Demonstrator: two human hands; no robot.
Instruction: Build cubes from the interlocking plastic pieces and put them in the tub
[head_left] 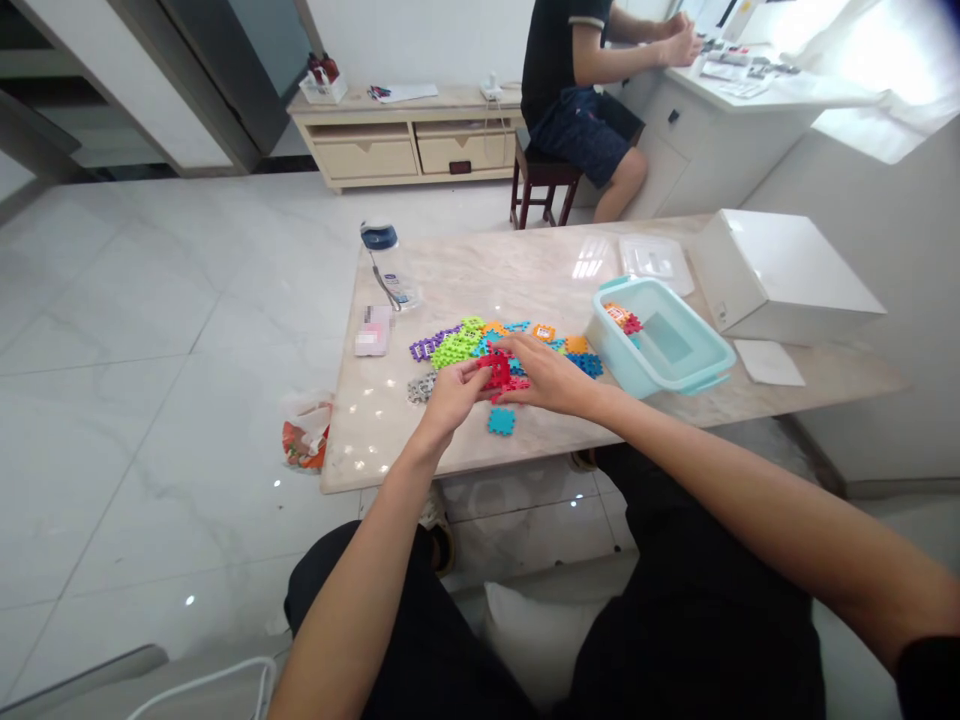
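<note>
Your left hand (450,395) and right hand (546,375) both pinch a red interlocking tile cluster (498,370) just above the marble table (525,275), near its front edge. Fingers closed on it from either side; cluster looks squarish, long axis probably left-right, hard to tell. A blue tile (502,421) lies flat just in front of it. The loose tile pile (465,342), green, purple, orange, sits just behind. Teal plastic bin (679,370) right of your hand, open top, white box (780,275) beyond. Water bottle (390,265) lies at the table's left edge.
</note>
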